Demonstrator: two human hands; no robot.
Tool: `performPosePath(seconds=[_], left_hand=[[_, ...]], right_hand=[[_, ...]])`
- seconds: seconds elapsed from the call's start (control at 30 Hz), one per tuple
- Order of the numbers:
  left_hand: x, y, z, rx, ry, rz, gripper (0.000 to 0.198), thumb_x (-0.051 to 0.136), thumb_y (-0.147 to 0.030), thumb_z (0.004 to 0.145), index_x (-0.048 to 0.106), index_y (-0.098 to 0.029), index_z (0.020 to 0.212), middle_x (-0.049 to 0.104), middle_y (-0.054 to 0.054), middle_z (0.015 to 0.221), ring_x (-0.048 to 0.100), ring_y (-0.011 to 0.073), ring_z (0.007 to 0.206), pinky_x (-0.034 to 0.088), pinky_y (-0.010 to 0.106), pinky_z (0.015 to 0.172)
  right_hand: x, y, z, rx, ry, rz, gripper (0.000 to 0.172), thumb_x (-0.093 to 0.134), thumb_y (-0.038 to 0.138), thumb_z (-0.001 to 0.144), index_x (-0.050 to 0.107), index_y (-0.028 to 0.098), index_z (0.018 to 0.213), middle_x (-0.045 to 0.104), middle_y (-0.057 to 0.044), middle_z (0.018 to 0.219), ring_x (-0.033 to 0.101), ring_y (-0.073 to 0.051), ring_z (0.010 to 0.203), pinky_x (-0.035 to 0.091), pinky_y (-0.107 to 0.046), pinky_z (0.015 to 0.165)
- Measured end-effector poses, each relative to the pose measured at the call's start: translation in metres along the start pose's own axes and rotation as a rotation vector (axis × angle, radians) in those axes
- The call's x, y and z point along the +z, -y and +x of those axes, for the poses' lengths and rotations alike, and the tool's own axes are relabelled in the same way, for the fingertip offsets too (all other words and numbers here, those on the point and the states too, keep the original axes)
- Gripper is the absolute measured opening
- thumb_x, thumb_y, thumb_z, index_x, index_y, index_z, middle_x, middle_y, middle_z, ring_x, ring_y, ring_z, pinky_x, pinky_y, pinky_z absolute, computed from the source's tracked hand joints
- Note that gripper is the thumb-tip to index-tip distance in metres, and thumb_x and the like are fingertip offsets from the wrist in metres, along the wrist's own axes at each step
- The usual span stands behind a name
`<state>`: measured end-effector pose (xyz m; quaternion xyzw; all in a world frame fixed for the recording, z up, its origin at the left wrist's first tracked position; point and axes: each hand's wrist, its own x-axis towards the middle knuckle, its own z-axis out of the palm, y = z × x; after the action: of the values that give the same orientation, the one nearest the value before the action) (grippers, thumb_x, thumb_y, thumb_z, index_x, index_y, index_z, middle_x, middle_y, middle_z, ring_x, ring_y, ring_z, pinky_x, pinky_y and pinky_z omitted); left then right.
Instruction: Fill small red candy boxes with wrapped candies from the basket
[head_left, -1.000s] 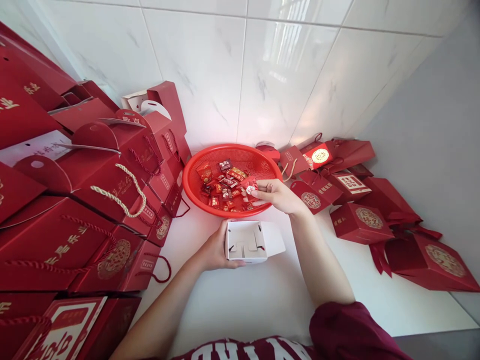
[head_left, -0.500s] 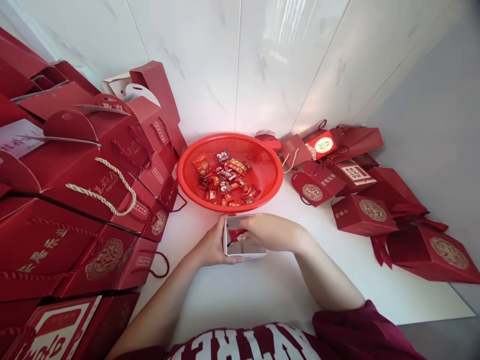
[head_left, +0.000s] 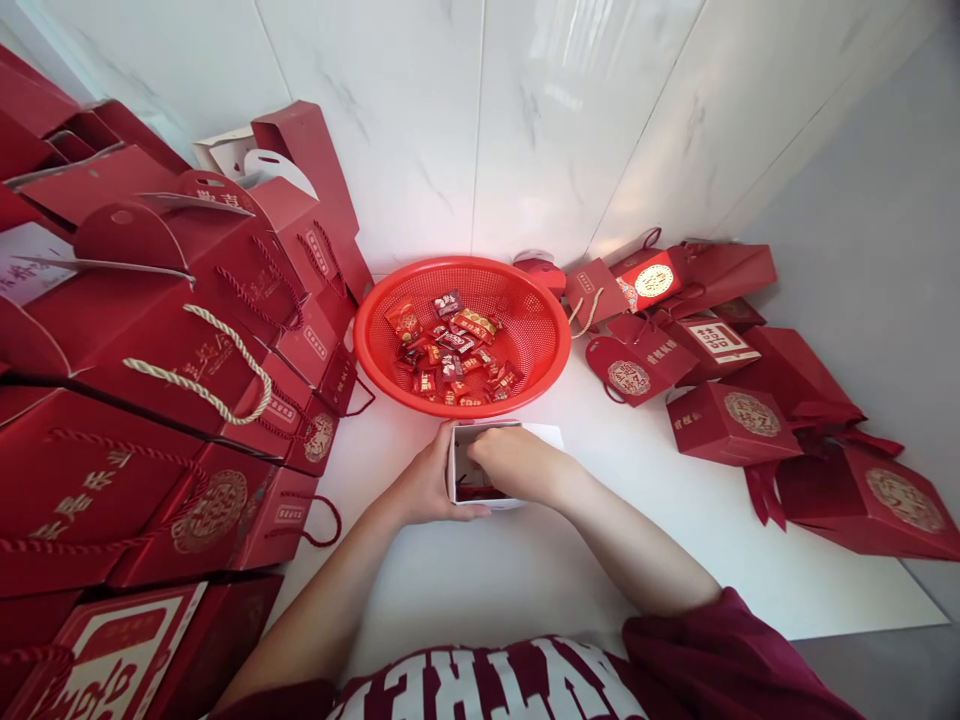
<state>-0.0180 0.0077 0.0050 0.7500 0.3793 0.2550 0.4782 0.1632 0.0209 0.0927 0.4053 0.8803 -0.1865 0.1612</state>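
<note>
A small open-topped white box [head_left: 547, 436] stands on the white table, just in front of the red basket. My left hand [head_left: 429, 482] grips its left side, thumb along the near edge and fingers along the far one. Down inside the box reaches my right hand [head_left: 519, 462], its fingers curled; their tips are hidden, so whatever they hold cannot be made out. Something red and wrapped, like a candy [head_left: 480, 493], lies at the near side of the box's inside. The red plastic basket [head_left: 527, 320] holds several wrapped candies [head_left: 457, 366] in red and dark wrappers.
Red gift boxes with rope handles [head_left: 202, 360] are stacked along the left side. Smaller red gift boxes [head_left: 735, 420], some with ribbons, line the right side. A marbled tile wall [head_left: 420, 120] rises behind the basket. The white table [head_left: 825, 600] ends at the lower right.
My right hand has gone deeper into the box, its fingers now more hidden. The red candy now shows lower, along the near wall. My left hand keeps its hold.
</note>
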Motion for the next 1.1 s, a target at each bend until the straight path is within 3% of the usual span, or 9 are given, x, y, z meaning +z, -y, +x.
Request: performPosePath(seconds=[0.1,0.2,0.33,0.47,0.57,0.67,0.87,1.1], left_hand=[[0.001,-0.001,0.0,0.016,-0.009,0.0,0.104,0.091,-0.038,0.056,0.028,-0.023,0.137,0.053,0.014,0.136,0.056,0.0328,0.126,0.047,0.046,0.105],[0.001,-0.001,-0.001,-0.003,-0.007,0.003,0.102,0.091,-0.042,0.057,0.028,-0.023,0.136,0.056,0.013,0.131,0.059,0.033,0.122,0.048,0.047,0.103],[0.001,0.0,-0.001,-0.008,-0.003,0.0,0.103,0.09,-0.04,0.058,0.027,-0.023,0.137,0.055,0.014,0.134,0.057,0.0337,0.124,0.047,0.048,0.104],[0.001,0.001,0.0,0.028,-0.011,-0.004,0.105,0.091,-0.036,0.056,0.027,-0.023,0.139,0.053,0.014,0.135,0.055,0.0331,0.127,0.045,0.047,0.107],[0.001,0.001,0.0,0.019,-0.006,-0.018,0.105,0.091,-0.035,0.057,0.027,-0.024,0.139,0.054,0.013,0.135,0.055,0.0326,0.127,0.046,0.047,0.107],[0.001,0.0,-0.001,-0.011,-0.006,-0.031,0.104,0.09,-0.035,0.057,0.028,-0.024,0.139,0.053,0.014,0.138,0.056,0.0332,0.127,0.048,0.046,0.104],[0.001,-0.001,-0.001,0.008,-0.011,-0.032,0.101,0.091,-0.036,0.057,0.03,-0.024,0.137,0.053,0.013,0.138,0.056,0.0331,0.126,0.049,0.044,0.102],[0.002,-0.001,-0.001,-0.006,-0.007,-0.052,0.104,0.091,-0.038,0.057,0.028,-0.023,0.139,0.053,0.014,0.138,0.056,0.032,0.125,0.049,0.044,0.102]], right_hand=[[0.001,-0.004,-0.003,-0.128,-0.06,0.078,0.021,0.054,0.012,0.092,0.074,0.014,0.099,0.075,-0.011,0.099,0.072,-0.023,0.086,0.045,-0.026,0.067],[0.003,-0.007,-0.003,-0.217,-0.028,0.172,0.021,0.057,0.013,0.091,0.072,0.015,0.106,0.075,-0.009,0.095,0.072,-0.022,0.079,0.043,-0.025,0.063],[0.004,-0.008,0.0,-0.133,0.056,0.104,0.022,0.053,0.012,0.09,0.074,0.012,0.098,0.075,-0.012,0.088,0.07,-0.023,0.072,0.036,-0.027,0.054],[-0.004,-0.006,-0.006,-0.142,-0.021,0.09,0.023,0.053,0.016,0.09,0.075,0.013,0.09,0.074,-0.011,0.09,0.067,-0.021,0.072,0.032,-0.027,0.054],[-0.01,-0.005,-0.01,-0.15,0.077,0.094,0.024,0.053,0.018,0.09,0.076,0.014,0.084,0.074,-0.009,0.082,0.064,-0.018,0.063,0.031,-0.026,0.051],[-0.009,-0.003,-0.007,-0.1,0.157,0.085,0.022,0.055,0.015,0.087,0.077,0.013,0.086,0.074,-0.011,0.08,0.063,-0.018,0.061,0.032,-0.026,0.05],[0.002,-0.003,0.005,-0.053,0.129,0.04,0.025,0.054,0.013,0.087,0.078,0.011,0.093,0.075,-0.015,0.084,0.068,-0.024,0.069,0.035,-0.027,0.053],[0.008,0.0,0.01,-0.076,0.141,0.046,0.023,0.056,0.015,0.087,0.078,0.011,0.088,0.075,-0.015,0.084,0.069,-0.025,0.072,0.04,-0.028,0.057]])
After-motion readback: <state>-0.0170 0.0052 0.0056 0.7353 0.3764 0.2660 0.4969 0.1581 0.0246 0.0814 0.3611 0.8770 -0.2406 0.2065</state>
